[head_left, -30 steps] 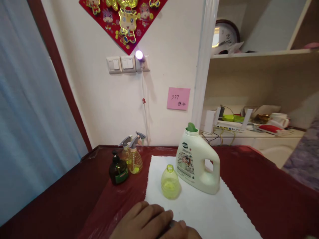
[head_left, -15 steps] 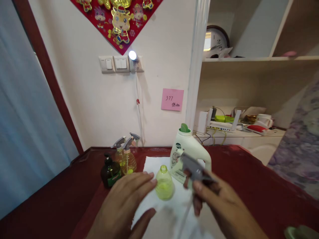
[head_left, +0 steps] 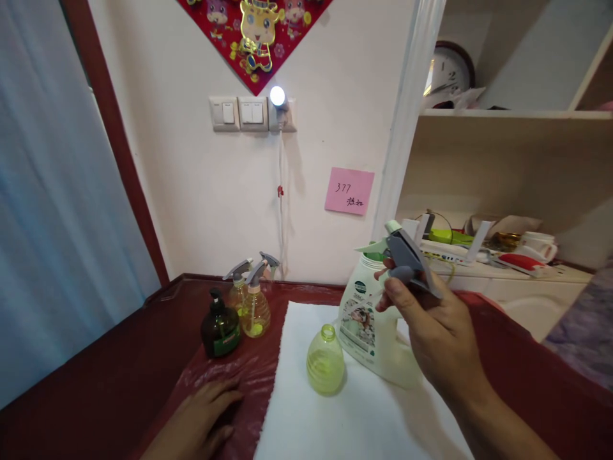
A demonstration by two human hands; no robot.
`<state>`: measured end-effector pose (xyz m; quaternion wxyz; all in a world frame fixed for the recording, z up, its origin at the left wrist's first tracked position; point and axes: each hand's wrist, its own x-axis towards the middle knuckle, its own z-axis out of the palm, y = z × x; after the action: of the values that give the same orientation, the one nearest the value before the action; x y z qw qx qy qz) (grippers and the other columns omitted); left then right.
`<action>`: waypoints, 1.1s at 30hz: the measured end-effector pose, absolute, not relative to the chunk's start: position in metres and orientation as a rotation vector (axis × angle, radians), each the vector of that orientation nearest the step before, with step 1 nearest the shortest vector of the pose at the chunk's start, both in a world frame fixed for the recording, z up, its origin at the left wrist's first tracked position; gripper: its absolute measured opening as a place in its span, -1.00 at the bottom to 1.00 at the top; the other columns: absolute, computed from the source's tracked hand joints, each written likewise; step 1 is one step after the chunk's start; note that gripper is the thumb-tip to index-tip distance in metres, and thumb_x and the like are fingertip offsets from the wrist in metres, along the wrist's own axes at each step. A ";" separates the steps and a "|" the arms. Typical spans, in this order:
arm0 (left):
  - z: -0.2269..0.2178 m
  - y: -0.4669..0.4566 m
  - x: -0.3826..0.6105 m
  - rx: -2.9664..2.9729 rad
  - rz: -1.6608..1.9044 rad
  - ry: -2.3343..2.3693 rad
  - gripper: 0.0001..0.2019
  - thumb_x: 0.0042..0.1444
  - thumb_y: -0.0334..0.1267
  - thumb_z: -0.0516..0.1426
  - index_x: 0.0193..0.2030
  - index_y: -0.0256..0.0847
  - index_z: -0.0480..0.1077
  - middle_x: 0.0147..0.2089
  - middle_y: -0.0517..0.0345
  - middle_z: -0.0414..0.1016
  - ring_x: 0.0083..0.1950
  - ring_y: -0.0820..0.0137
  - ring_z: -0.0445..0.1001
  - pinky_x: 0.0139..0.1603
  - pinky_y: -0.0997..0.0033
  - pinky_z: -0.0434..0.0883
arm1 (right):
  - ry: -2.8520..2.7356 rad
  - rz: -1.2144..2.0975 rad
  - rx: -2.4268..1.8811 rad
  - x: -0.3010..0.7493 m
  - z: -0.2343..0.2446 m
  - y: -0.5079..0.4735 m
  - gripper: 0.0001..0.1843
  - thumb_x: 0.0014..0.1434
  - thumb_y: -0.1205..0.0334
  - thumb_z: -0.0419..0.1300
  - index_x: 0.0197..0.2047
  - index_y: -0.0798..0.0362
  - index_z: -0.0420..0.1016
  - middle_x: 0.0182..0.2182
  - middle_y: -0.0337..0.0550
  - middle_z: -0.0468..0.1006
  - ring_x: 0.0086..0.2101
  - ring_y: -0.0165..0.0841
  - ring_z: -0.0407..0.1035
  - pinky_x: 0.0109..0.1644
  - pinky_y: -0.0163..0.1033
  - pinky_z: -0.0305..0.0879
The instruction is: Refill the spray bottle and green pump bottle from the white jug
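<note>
Head view showed the left hand (head_left: 201,415) resting flat and empty on the red table cover (head_left: 119,383), fingers loosely spread. The right hand (head_left: 435,326), raised, was clamped on a grey trigger sprayer (head_left: 407,259). Between them the yellow-green bottle (head_left: 325,361) stood upright on the white cloth (head_left: 345,428), open neck up, below and left of the sprayer, seemingly nearer the right hand. Behind it stood a detergent jug (head_left: 366,319).

Grey spray head (head_left: 407,259) held aloft, tilted; uncapped yellow bottle (head_left: 325,364) stands upright.
</note>
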<state>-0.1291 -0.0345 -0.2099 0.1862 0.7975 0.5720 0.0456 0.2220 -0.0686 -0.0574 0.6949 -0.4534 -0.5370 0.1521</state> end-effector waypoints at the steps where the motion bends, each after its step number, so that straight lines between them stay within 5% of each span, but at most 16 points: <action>1: -0.211 -0.033 -0.136 2.250 0.145 1.626 -0.52 0.09 -0.22 0.14 0.19 0.10 0.47 0.36 0.16 0.37 0.39 0.03 0.27 0.42 -0.09 0.17 | -1.214 0.340 -1.021 0.220 -0.058 -0.066 -0.81 0.22 0.03 0.26 -0.22 -0.03 0.48 -0.44 -0.28 0.48 -0.38 -0.38 0.37 -0.32 -0.27 0.35; 10: -0.189 -0.023 -0.166 2.303 0.154 1.845 -0.66 0.14 -0.08 0.10 0.01 0.15 0.58 0.11 0.19 0.61 0.19 0.00 0.50 0.27 -0.04 0.36 | -1.350 0.464 -1.088 0.208 -0.078 -0.046 -0.73 0.23 0.01 0.21 -0.11 0.00 0.47 -0.41 -0.29 0.42 -0.44 -0.39 0.28 -0.37 -0.28 0.26; 15: -0.171 -0.024 -0.124 2.281 0.499 1.674 -0.60 0.15 0.06 0.14 0.10 0.14 0.52 0.20 0.23 0.54 0.25 0.05 0.44 0.32 0.05 0.32 | -1.489 0.532 -1.155 0.197 -0.109 -0.034 -0.80 0.21 0.06 0.22 -0.19 0.01 0.51 -0.38 -0.25 0.50 -0.33 -0.31 0.36 -0.24 -0.25 0.26; 22: -0.163 -0.020 -0.049 2.228 0.735 1.277 -0.59 0.17 -0.16 0.19 0.18 -0.01 0.45 0.25 0.04 0.48 0.26 0.10 0.40 0.30 0.12 0.32 | -1.548 0.612 -1.206 0.195 -0.142 -0.027 -0.77 0.17 0.11 0.26 -0.13 0.00 0.60 -0.31 -0.21 0.61 -0.25 -0.23 0.44 -0.14 -0.18 0.29; 28: -0.176 -0.016 0.009 2.018 0.844 1.149 -0.43 0.13 -0.21 0.23 0.30 -0.13 0.30 0.36 -0.07 0.34 0.38 0.08 0.24 0.42 -0.04 0.13 | -1.557 0.678 -1.210 0.197 -0.153 -0.024 -0.73 0.16 0.07 0.28 -0.11 0.01 0.60 -0.26 -0.16 0.63 -0.21 -0.19 0.45 -0.10 -0.14 0.31; 33: -0.188 -0.015 0.038 1.850 1.107 1.086 -0.46 0.10 -0.35 0.23 0.25 -0.13 0.30 0.29 -0.04 0.41 0.30 0.14 0.32 0.34 0.04 0.23 | -1.544 0.707 -1.208 0.198 -0.166 -0.021 -0.70 0.15 0.07 0.29 -0.07 0.00 0.58 -0.24 -0.16 0.62 -0.21 -0.19 0.44 -0.12 -0.15 0.31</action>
<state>0.0378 -0.0149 -0.1880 0.3556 0.7163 0.4206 0.4284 0.1980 -0.0206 -0.1657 0.5044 -0.5006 -0.6397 0.2930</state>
